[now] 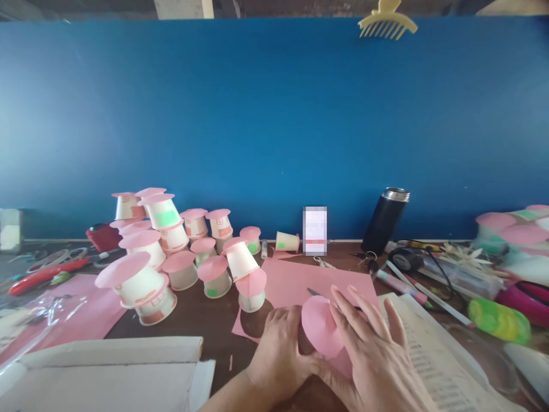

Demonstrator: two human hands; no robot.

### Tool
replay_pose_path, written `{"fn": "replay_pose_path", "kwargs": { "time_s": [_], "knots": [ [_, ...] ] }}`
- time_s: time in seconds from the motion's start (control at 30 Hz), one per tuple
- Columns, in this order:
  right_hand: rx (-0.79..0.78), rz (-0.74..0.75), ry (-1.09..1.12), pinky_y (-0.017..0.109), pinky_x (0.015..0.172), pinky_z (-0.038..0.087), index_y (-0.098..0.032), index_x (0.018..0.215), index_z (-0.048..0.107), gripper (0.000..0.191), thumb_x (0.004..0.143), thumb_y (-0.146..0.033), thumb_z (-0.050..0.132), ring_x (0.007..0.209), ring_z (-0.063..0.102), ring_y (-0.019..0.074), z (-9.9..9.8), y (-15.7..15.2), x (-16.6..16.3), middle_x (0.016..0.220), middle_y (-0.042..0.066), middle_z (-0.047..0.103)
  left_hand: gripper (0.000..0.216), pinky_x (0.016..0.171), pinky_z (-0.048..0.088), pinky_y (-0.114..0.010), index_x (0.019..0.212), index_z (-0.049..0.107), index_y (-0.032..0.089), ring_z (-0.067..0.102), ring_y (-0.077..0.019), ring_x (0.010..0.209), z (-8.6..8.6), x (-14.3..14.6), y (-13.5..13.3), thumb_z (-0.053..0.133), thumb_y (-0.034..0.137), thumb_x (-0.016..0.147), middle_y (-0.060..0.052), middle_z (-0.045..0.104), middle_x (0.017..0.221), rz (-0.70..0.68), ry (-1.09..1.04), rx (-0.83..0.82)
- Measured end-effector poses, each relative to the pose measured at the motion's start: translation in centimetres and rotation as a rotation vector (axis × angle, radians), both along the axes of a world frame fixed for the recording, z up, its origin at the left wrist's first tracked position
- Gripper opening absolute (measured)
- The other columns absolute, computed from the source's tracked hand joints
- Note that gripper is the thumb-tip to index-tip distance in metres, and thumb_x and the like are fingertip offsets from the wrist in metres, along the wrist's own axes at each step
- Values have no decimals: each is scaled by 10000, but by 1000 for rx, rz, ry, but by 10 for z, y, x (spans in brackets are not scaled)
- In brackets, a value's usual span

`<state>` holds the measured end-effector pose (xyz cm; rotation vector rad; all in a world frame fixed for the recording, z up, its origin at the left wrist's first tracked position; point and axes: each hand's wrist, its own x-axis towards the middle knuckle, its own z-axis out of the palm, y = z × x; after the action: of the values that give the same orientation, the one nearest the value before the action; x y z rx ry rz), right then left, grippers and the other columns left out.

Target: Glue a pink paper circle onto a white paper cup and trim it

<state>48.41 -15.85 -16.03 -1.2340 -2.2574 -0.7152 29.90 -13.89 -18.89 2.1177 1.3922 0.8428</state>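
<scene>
A round pink paper piece (319, 326), bent into a shallow cone, lies between my two hands. My left hand (278, 349) has its fingers curled at the left edge of the paper, with the thumb low against it. My right hand (373, 352) rests on the right side of the paper, its fingers stretched out and apart. Behind the cone, a dark pointed blade (314, 292) sticks out over a pink sheet (287, 280); the rest of it is hidden by paper and hand. To the left stand several white paper cups with pink paper tops (213, 274), some stacked.
A phone (314, 232) leans on the blue partition (274, 126), near a black flask (385, 220) and a cup on its side (287, 241). Front left is a white cardboard box (111, 377). Printed paper (446, 360), markers and a yellow-green bottle (498, 320) lie right.
</scene>
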Motion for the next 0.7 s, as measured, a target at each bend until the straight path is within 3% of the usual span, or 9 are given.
{"fn": "replay_pose_path", "kwargs": {
  "time_s": [0.2, 0.33, 0.47, 0.6, 0.7],
  "knots": [
    [32, -38, -5, 631, 1087, 172, -23, 1330, 538, 798, 860, -667, 527, 1297, 437, 415, -1, -2, -2, 1422, 240, 502, 377, 899, 451, -490, 1054, 623, 190, 616, -356, 988, 4, 1, -1, 672, 426, 765, -130, 689, 1014, 18, -11, 9],
    [25, -47, -41, 665, 1068, 193, 31, 1510, 250, 1009, 843, -694, 468, 1354, 372, 444, -3, -8, 0, 1502, 305, 349, 359, 902, 451, -480, 1027, 625, 200, 614, -346, 990, 5, 2, -1, 686, 432, 761, -113, 690, 1010, 33, -3, 8],
    [-35, -36, -105, 698, 1042, 214, -21, 1569, 29, 997, 869, -588, 456, 1389, 328, 442, -11, -14, 2, 1533, 290, 294, 362, 924, 439, -459, 1039, 618, 205, 601, -326, 1007, 6, 3, -2, 729, 358, 731, -94, 686, 1028, 36, -16, -20],
    [-66, -35, -114, 721, 1037, 220, -17, 1566, -10, 936, 876, -418, 478, 1389, 326, 447, -17, -15, 0, 1528, 292, 300, 362, 938, 428, -444, 1066, 612, 202, 590, -308, 1023, 7, 3, -3, 706, 265, 722, -87, 680, 1045, 33, -23, -25],
    [-53, -30, -80, 745, 1043, 185, 9, 1560, -22, 1018, 867, -535, 488, 1360, 357, 479, -16, -13, -5, 1511, 328, 301, 359, 947, 423, -446, 1061, 614, 198, 584, -310, 1037, 9, 2, -4, 693, 241, 713, -93, 679, 1059, 33, -13, -42]
  ]
}}
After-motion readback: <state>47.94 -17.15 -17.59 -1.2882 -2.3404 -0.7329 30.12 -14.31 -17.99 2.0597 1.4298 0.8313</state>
